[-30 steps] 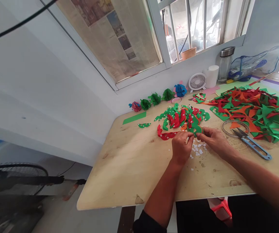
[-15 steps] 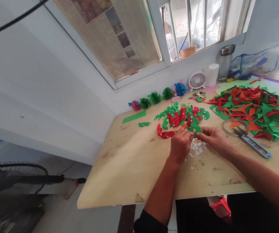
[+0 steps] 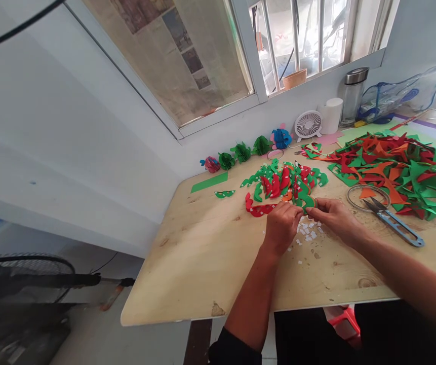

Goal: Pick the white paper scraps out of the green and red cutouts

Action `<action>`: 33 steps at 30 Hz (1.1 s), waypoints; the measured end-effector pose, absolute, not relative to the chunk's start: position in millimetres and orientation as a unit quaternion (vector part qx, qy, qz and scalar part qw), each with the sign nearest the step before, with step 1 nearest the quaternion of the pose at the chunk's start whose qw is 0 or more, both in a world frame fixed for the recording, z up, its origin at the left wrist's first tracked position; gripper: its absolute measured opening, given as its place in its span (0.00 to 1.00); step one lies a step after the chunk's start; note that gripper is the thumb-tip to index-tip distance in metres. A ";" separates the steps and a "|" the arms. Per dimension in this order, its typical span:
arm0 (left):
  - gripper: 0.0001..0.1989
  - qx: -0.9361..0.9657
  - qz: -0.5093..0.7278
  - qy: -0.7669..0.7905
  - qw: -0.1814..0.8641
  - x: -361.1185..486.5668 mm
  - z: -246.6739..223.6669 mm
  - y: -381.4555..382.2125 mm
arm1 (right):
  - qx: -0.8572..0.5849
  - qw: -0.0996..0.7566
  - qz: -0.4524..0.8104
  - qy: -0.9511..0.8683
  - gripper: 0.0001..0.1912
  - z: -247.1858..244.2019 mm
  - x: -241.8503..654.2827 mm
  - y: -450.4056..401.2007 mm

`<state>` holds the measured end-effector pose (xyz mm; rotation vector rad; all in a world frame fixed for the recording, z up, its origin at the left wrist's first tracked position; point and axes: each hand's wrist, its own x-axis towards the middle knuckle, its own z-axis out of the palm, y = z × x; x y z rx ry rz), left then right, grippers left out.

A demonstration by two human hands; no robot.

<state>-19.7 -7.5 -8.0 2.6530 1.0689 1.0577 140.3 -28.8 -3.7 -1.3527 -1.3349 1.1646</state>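
Paper cutout, green (image 3: 309, 201), is pinched in the head view between thumb and forefinger of the right hand (image 3: 337, 218), at the near edge of a heap of red and green cutouts (image 3: 274, 185). It is met by the curled fingers of the left hand (image 3: 283, 225); whether it is gripped there cannot be told. White bits (image 3: 309, 232) are scattered nearby on the wooden table (image 3: 198, 258). Blue-handled snips (image 3: 399, 226) are laid across a ring (image 3: 349, 201), beside piled scraps (image 3: 388, 159).

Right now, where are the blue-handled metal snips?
Head view, right side: the snips lie on the pale wooden table, right of the right hand, partly overlapping the round silver ring.
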 end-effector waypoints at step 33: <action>0.06 0.660 0.469 0.444 0.385 -16.4 -8.3 -8.5 | -0.549 0.447 0.460 -0.537 0.16 10.7 135.5 -33.6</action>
